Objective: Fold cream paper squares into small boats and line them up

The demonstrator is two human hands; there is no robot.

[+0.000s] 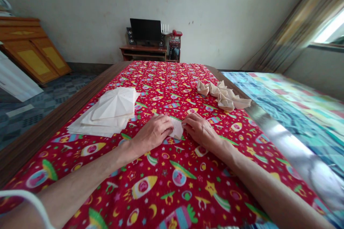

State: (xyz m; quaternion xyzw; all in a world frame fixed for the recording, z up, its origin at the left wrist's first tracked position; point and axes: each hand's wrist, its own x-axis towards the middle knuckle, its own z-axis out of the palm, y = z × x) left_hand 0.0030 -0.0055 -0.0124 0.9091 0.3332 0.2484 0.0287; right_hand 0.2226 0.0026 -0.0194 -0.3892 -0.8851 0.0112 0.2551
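My left hand and my right hand rest on a red patterned tablecloth, fingers curled and pinching a small folded piece of white paper between them. The paper lies flat against the cloth, partly covered by both sets of fingertips. A stack of creased white paper sheets lies to the left of my left hand. A cluster of folded cream paper shapes sits beyond my right hand.
The table's bare wooden edge runs along the left. A bed with a blue patterned cover is close on the right. A low desk with a dark monitor stands against the far wall, a wooden cabinet at far left.
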